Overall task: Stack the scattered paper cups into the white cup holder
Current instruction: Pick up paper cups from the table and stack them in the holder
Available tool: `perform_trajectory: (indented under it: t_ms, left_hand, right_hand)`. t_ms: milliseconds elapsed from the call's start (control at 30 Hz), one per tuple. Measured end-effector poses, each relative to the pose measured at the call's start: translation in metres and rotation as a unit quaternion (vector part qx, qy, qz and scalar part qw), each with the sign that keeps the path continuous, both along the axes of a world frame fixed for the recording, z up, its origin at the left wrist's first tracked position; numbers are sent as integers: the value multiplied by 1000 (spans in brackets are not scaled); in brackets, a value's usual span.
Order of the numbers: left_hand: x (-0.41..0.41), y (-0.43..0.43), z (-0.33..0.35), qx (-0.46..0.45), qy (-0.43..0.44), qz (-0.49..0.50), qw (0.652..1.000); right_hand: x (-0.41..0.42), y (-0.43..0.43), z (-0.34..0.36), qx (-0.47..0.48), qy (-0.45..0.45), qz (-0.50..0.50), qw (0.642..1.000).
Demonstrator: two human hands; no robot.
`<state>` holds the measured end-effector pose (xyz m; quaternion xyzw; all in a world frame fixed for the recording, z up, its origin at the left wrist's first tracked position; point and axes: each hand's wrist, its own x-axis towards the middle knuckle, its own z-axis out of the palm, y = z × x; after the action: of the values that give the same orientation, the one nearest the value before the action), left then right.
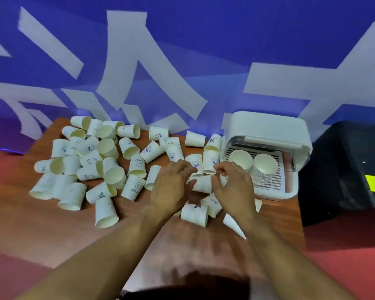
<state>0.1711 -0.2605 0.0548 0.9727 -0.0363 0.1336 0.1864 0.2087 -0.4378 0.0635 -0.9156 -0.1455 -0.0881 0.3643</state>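
Observation:
Many white paper cups [108, 161] with blue prints lie scattered on a brown table [52, 224], most on their sides. The white cup holder [266, 131] stands at the table's right, lid raised. Inside it are a tall cup stack [263, 167] and a single cup [240, 160]. Between my two hands lies one cup [202, 184] on its side. My left hand [171, 185] touches its left end with curled fingers. My right hand [232, 185] has its fingers curled at the right end. Whether either hand grips the cup is unclear.
More cups [195, 214] lie right below my hands near the table's front. A black box [344, 169] stands to the right of the holder. Behind the table hangs a blue wall [182, 50] with large white shapes. Red floor shows on both sides.

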Motion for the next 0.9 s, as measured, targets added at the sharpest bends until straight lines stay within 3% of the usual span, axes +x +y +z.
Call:
perform_trajectory:
  t_ms: [433,667,900]
  left_hand:
    - [-117,108,11,-44,17,235,971]
    - [-141,172,-13,-86,59,281,954]
    - [-138,239,-44,-202,121,310,921]
  right_hand:
    - [-52,130,18,-15,9,187,982]
    - [-65,201,4,-50,30,225,973]
    - [-66,267,-16,-112,72,224,965]
